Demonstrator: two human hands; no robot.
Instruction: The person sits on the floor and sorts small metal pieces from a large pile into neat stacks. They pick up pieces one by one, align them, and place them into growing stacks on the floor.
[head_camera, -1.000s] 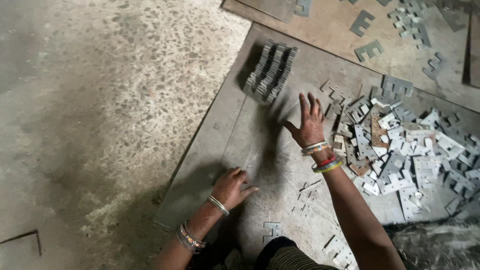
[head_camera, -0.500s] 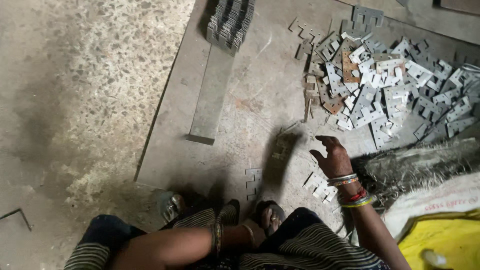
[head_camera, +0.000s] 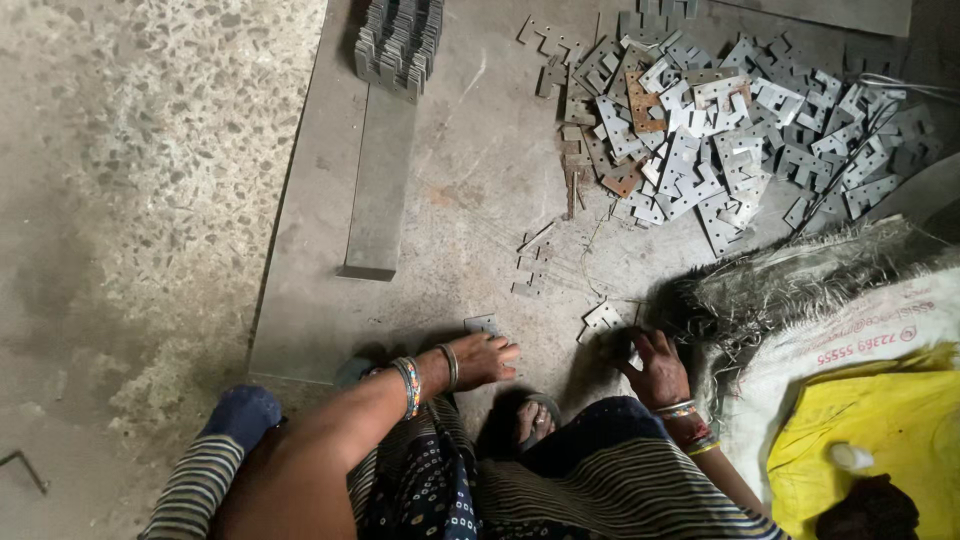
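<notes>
lying across a speckled grey concrete floor (head_camera: 130, 180), a large flat grey metal sheet (head_camera: 470, 190) is serving as the work surface, with a long grey flat bar (head_camera: 380, 180) resting on it, its long axis running from near the person up toward a stacked bundle of grey notched plates (head_camera: 398, 38). a loose heap of small grey stamped metal plates (head_camera: 720, 130) is spreading over the far right of the sheet, and a white woven sack (head_camera: 850, 340) with a yellow bag (head_camera: 880, 430) is sitting at the right.

the left hand (head_camera: 478, 360) is resting palm down on the sheet, fingers stretched flat and holding nothing, its fingertips pointing right, just below a single small grey plate (head_camera: 482, 323). the right hand (head_camera: 655, 365) is lying on the sheet with fingers loosely spread and pointing up and left; whether it is gripping anything cannot be told. a small pale notched plate (head_camera: 602, 318) is lying flat just beside its fingertips, pointing away from the person.
</notes>
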